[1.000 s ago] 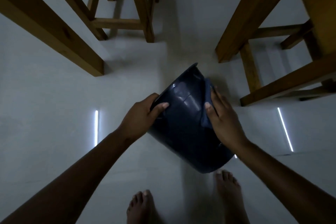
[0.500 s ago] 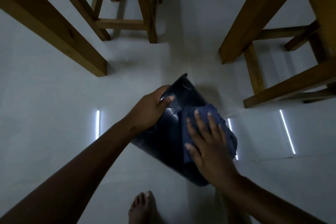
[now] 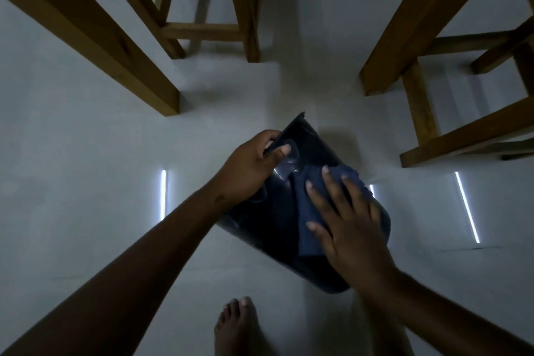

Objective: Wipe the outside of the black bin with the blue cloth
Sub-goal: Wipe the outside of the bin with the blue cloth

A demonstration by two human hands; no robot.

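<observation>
The black bin (image 3: 277,220) is held tilted above the pale floor, its rim pointing up and away, its base toward me. My left hand (image 3: 248,170) grips the rim at the upper left, thumb on the outer wall. The blue cloth (image 3: 310,205) lies flat on the bin's upper side. My right hand (image 3: 346,220) presses on it with fingers spread, covering the cloth's right part.
Wooden table legs (image 3: 95,37) and a stool frame (image 3: 237,9) stand beyond on the left, more wooden legs and rails (image 3: 416,101) on the right. My bare left foot (image 3: 239,326) is on the floor below the bin. Light strips (image 3: 163,196) reflect in the floor.
My right hand has slid the cloth from the bin's right edge onto its upper side. The bin has tipped and shifted slightly. My left hand kept its hold on the rim.
</observation>
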